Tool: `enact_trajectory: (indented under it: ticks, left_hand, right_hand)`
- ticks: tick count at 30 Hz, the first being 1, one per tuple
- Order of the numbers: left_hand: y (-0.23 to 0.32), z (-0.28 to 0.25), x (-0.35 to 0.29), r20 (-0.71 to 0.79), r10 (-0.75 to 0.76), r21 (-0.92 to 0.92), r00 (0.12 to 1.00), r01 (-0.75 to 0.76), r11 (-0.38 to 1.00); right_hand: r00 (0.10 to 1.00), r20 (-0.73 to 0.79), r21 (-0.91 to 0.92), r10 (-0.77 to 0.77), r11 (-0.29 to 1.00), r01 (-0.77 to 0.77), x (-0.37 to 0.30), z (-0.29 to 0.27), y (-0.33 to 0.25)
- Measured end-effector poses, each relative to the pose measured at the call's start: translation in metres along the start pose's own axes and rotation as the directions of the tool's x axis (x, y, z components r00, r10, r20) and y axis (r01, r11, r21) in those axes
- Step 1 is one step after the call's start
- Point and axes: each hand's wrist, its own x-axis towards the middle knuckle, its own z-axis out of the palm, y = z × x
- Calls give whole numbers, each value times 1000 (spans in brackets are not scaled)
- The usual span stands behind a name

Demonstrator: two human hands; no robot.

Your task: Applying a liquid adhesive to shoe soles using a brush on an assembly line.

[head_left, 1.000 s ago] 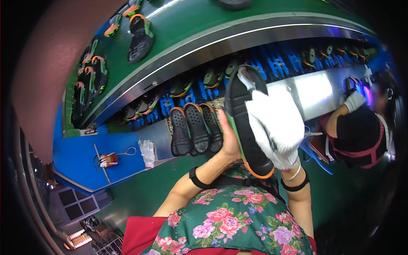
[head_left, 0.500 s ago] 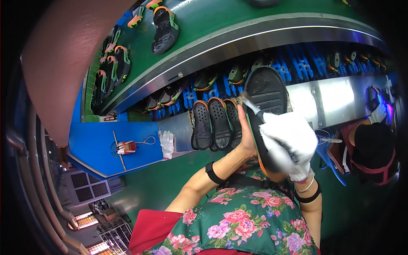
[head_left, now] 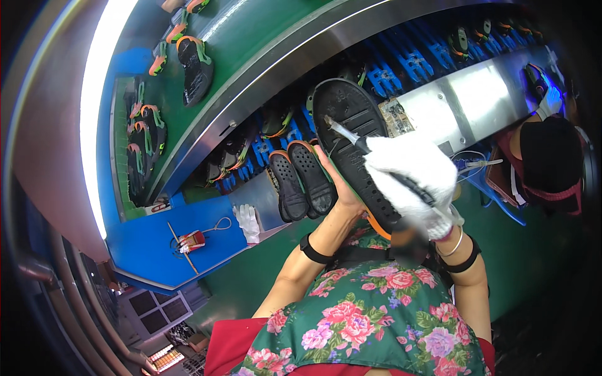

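Observation:
A black shoe sole (head_left: 352, 106), ribbed toward its far end and dotted with small holes nearer me, is held tilted in front of my body. My bare left hand (head_left: 342, 199) grips its left edge from beneath, fingers partly hidden. My right hand (head_left: 411, 175), in a white glove, is closed around a slim brush (head_left: 342, 130) with a dark handle. The brush's pale tip rests against the sole's upper face, near the far left edge. Just left of my left hand, several black perforated soles (head_left: 308, 172) with orange rims stand on the metal ledge.
Beyond the ledge runs a rack of blue holders (head_left: 384, 78) carrying shoe parts. Behind it, a green conveyor (head_left: 251, 56) bears black soles with straps. At left, a blue table (head_left: 144, 235) holds a red container (head_left: 191, 240) and a white glove (head_left: 247, 222). A co-worker (head_left: 552, 156) sits at right.
The held sole has shifted left, with more of its perforated face showing. The brush tip has moved from the sole's left side onto its face near the far end. The whole view has turned.

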Motion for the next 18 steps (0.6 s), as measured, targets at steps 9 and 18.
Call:
enact_trajectory:
  ticks: [9, 18]
  left_hand:
    - [6, -17, 5, 287, -74, -267, 955, 154, 952]
    - [13, -15, 9, 469, -173, -227, 866, 308, 924]
  right_hand:
    - [998, 30, -56, -58, 997, 60, 1, -2, 2]
    - [996, 72, 117, 47, 992, -55, -6, 3, 3]
